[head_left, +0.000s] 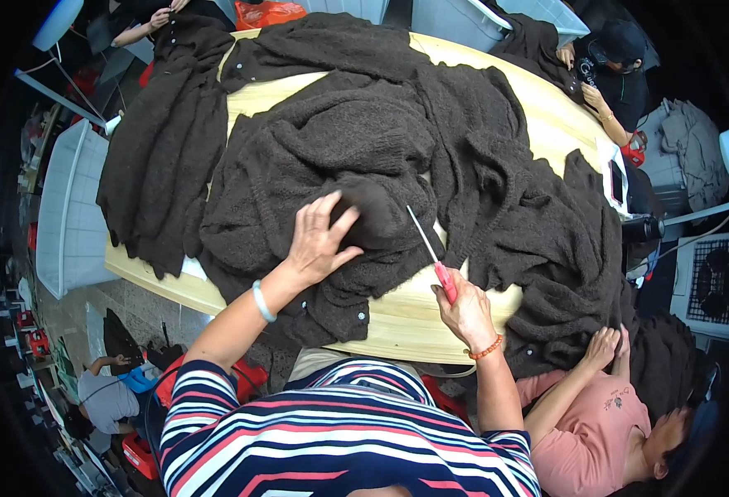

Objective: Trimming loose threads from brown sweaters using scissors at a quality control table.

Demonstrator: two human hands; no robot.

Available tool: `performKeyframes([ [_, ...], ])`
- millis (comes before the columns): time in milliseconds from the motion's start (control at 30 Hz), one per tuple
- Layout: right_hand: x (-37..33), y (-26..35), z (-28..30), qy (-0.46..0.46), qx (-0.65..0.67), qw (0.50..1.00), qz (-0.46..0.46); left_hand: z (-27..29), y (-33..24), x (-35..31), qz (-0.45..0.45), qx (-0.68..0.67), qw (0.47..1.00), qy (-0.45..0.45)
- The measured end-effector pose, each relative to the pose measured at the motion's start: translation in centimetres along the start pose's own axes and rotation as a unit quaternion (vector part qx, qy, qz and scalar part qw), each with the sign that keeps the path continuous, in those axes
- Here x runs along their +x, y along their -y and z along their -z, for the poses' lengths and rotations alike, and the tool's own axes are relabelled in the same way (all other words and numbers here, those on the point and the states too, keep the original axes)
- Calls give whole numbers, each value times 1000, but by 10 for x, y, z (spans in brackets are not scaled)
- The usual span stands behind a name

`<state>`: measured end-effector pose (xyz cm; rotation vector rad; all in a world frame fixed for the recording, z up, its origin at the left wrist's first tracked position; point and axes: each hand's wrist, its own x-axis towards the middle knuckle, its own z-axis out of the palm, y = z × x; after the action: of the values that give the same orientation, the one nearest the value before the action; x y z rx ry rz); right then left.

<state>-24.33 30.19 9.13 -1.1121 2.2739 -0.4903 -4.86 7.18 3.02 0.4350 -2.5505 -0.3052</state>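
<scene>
An orange-red plastic bag [269,12] lies at the top of the frame, just left of centre, crumpled and glossy, past the far edge of the wooden table. At the right edge of the table, in the upper right of the frame, a dark flat phone [617,182] lies with its screen up; the screen is black and shows nothing, and a pale rim runs around it. No labels or signs can be made out; the small coloured things at the far left edge are too blurred to tell.
</scene>
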Motion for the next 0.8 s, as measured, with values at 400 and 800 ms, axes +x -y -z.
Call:
performKeyframes([
  [400, 9, 2, 11, -86, 28, 996, 13, 38, 45, 121, 287, -651, 699, 76],
  [800, 53, 20, 2, -100, 33, 994, 42, 39, 98, 76, 64, -26, 996, -63],
])
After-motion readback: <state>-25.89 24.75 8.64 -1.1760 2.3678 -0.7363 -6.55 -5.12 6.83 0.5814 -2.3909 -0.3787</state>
